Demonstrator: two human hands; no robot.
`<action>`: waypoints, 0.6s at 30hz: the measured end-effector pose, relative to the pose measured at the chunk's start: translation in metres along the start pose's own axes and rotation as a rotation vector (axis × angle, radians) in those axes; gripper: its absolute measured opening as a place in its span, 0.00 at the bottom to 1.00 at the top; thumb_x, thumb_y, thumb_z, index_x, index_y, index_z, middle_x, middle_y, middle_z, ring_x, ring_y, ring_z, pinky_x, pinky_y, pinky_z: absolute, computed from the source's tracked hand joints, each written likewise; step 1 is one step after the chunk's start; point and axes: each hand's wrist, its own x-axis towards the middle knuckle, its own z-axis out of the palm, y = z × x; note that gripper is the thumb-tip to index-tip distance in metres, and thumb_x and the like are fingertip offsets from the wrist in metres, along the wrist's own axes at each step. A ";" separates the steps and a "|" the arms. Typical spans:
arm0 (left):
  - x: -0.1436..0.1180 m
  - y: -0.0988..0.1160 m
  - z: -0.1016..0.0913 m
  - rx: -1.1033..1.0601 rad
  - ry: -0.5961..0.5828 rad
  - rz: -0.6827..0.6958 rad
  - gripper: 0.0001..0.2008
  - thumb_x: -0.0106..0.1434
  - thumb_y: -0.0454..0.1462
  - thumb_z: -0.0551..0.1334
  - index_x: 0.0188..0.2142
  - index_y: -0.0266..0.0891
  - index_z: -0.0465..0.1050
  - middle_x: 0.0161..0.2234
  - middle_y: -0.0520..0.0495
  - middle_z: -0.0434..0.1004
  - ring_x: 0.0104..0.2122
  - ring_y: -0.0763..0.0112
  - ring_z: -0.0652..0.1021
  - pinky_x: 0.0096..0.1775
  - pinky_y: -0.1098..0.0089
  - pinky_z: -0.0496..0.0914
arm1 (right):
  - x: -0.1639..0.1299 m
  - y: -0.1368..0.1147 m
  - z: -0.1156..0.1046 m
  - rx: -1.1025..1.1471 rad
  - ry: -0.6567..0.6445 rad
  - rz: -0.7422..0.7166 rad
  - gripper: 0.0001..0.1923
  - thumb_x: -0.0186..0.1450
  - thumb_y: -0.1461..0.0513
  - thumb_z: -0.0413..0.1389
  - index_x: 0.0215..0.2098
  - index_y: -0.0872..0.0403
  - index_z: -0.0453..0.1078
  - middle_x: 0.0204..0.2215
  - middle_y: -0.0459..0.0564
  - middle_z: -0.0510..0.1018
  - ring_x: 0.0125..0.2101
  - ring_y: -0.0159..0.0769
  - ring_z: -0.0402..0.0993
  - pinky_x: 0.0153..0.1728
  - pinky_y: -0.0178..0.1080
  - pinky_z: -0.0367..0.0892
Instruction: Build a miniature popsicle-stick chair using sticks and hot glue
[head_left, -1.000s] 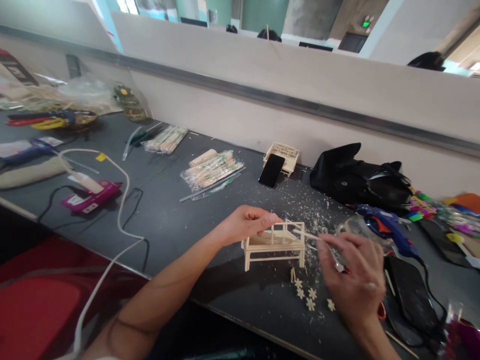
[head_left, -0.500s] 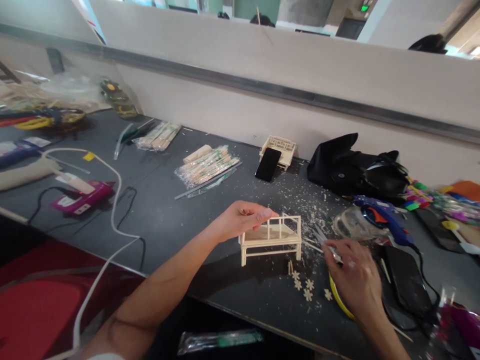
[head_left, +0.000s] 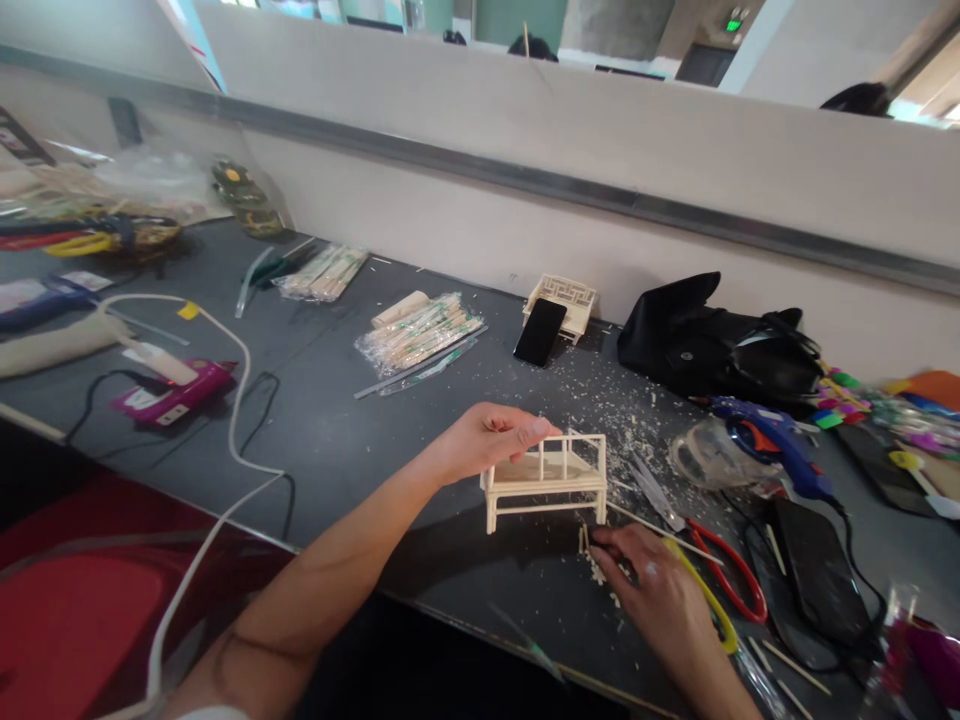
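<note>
Two hands meet mid-frame: left hand (head_left: 491,440) pinches the pale wooden miniature bench (head_left: 546,480), long axis left-right; right hand (head_left: 651,590) fingertips press small pieces.

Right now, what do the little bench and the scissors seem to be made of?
The bench under the left hand looks like pale, unpainted wooden sticks, matt, with matching chips around it. The scissors beside the right hand seem to have grey metal blades and glossy red and yellow handles, probably plastic.
</note>
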 end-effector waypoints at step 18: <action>0.001 0.006 0.001 -0.079 0.017 -0.053 0.28 0.63 0.59 0.56 0.37 0.38 0.80 0.19 0.53 0.65 0.22 0.73 0.67 0.24 0.73 0.58 | 0.057 -0.039 -0.061 0.368 0.111 0.044 0.10 0.65 0.57 0.56 0.28 0.49 0.75 0.27 0.45 0.78 0.29 0.34 0.75 0.31 0.34 0.70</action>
